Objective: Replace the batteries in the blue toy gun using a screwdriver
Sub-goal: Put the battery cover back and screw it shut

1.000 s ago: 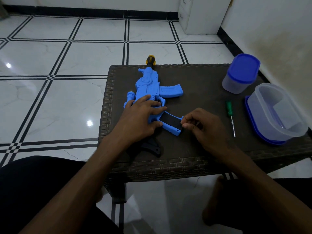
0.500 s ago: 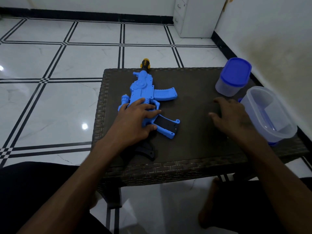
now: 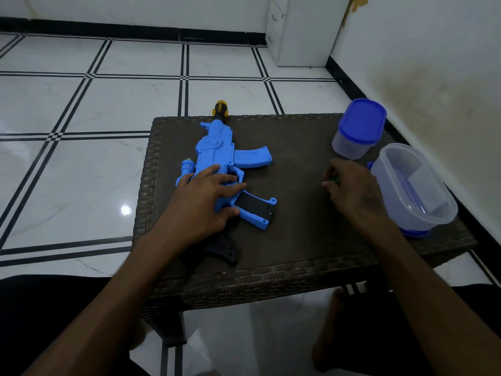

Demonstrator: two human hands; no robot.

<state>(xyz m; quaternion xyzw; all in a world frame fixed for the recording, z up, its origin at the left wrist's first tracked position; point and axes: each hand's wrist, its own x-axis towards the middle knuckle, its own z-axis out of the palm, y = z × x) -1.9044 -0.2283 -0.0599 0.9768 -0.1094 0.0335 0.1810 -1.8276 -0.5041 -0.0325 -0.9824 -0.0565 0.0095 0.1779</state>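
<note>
Head view: a dark woven table [image 3: 298,267] is seen, on which the blue toy gun [image 3: 217,156] is laid flat and pressed by the left hand [image 3: 206,202], fingers straight; the green screwdriver [image 3: 335,180] is pinched by the right hand [image 3: 352,191]

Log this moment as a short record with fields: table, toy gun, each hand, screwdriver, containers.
table: dark woven-edged table
toy gun: blue toy gun lying flat, black panel on its grip facing up
left hand: left hand rests flat on the gun
right hand: right hand curled over the green screwdriver
screwdriver: mostly hidden, only a bit of green handle shows
containers: lidded blue-top container; open clear container
</note>
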